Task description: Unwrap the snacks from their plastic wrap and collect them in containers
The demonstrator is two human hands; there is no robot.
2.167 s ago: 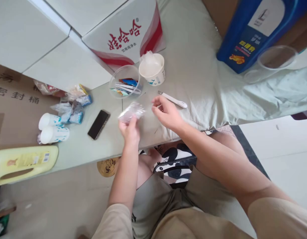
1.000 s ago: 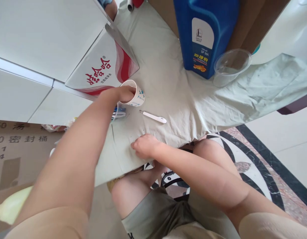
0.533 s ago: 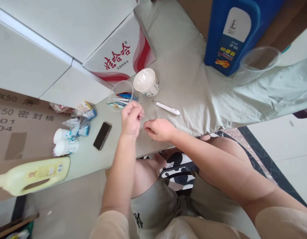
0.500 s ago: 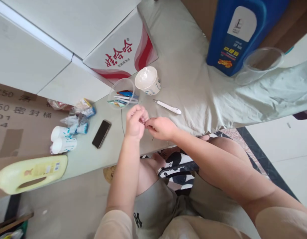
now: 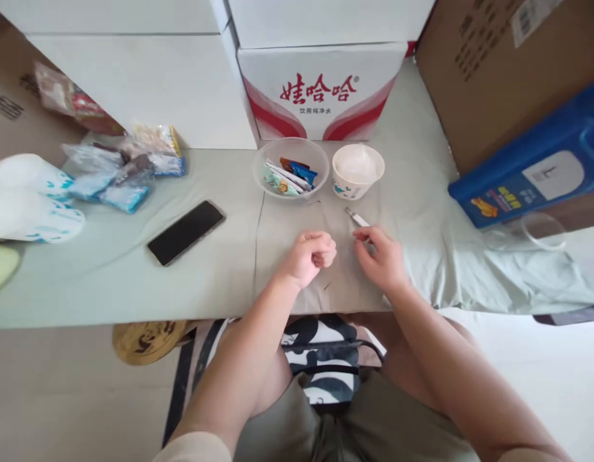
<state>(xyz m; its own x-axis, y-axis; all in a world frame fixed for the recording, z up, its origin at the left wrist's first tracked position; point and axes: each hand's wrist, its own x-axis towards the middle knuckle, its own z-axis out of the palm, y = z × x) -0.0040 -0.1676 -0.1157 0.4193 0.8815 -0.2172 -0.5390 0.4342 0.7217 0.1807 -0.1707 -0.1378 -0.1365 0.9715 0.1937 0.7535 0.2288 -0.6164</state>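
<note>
My left hand (image 5: 310, 255) is curled into a fist just above the pale green cloth (image 5: 219, 276), knuckles up; whatever is inside it is hidden. My right hand (image 5: 381, 258) is beside it, a short gap away. Its fingers are bent and pinched over the near end of a slim white pen-like tool (image 5: 355, 217), whose far tip sticks out toward a white paper cup (image 5: 358, 171). A clear plastic bowl (image 5: 291, 168) with several small packets stands left of that cup. A thin dark sliver (image 5: 328, 285) lies on the cloth between my wrists.
A black phone (image 5: 185, 232) lies left of my hands. Sachets (image 5: 126, 170) and two tipped white cups (image 5: 29, 199) sit far left. A red-lettered white carton (image 5: 320, 90) stands behind the bowl. At right are a blue jug (image 5: 532, 170) and a clear cup (image 5: 535, 232).
My left hand went into the paper cup, came back and met the right hand in a pinch. Now the hands are apart, and the right one is on the white tool.
</note>
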